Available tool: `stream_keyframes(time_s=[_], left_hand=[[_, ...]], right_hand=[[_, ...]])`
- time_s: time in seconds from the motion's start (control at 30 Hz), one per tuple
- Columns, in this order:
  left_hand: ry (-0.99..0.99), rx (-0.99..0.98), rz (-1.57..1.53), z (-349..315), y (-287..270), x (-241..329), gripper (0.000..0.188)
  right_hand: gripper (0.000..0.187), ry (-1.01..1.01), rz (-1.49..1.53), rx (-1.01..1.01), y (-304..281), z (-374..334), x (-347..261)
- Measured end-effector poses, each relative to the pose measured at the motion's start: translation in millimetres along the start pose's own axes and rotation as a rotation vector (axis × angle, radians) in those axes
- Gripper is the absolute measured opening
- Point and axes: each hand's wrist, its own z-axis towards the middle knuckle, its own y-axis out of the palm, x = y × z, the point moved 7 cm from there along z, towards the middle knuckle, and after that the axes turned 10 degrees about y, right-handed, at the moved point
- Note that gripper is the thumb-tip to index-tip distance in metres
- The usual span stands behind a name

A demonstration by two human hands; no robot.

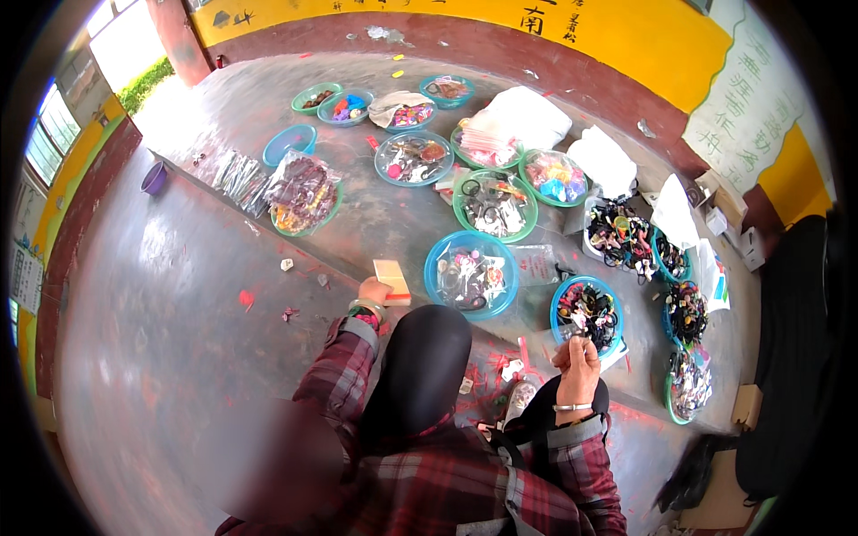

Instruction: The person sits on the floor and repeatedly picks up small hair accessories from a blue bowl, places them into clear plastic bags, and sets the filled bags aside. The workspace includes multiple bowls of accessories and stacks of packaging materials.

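My left hand (374, 290) is closed at the near edge of a flat cream-coloured piece with an orange band (391, 279), just above the floor. Whether it is a card or a thin box I cannot tell. My right hand (579, 368) is raised by my right knee with its fingertips pinched together. Anything in that pinch is too small to make out. Right beyond it stands a blue basin (556, 313) of dark and coloured hair ties. Between my hands, farther out, another blue basin (433, 288) holds clear packets with black and white pieces.
Several basins of small goods spread beyond me, including a green basin (460, 219) and a clear blue one (382, 170). White sacks (523, 116) lie behind them. Packed hair ties (621, 234) fill containers at right. A purple bucket (155, 179) stands far left. Red scraps litter the floor.
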Motion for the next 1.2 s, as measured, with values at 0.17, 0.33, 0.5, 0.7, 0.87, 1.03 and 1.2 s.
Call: stream_keyframes(time_s=[0.17,0.33,0.5,0.7,0.87,1.03,1.2], left_hand=[[0.117,-0.019,0.258,30.0,43.7,7.2,0.032],[0.325,0.306,0.524,51.3,-3.4,-27.9,0.043],[0.107,0.172,0.160,4.9,26.3,87.1,0.033],[0.104,-0.381,-0.178,-90.9,109.0,239.8,0.030],[0.054,-0.708,-0.177,-193.7,178.3,272.6,0.040],[-0.173,-0.756,-0.415,-242.8,218.9,230.6,0.029],[-0.129,-0.617,-0.410,-224.1,210.9,220.7,0.016]], right_hand=[[0.017,0.016,-0.075,0.048,-5.8,2.3,5.4],[0.015,0.095,-0.027,-0.034,8.3,9.9,15.6],[0.016,0.170,0.088,-0.011,0.2,11.4,21.9],[0.012,0.184,0.209,-0.015,-0.1,9.8,21.2],[0.014,0.161,0.248,-0.026,-0.3,4.4,14.0],[0.013,0.097,0.192,-0.034,-10.1,6.2,18.2],[0.017,0.177,0.103,-0.118,2.3,-9.0,7.6]])
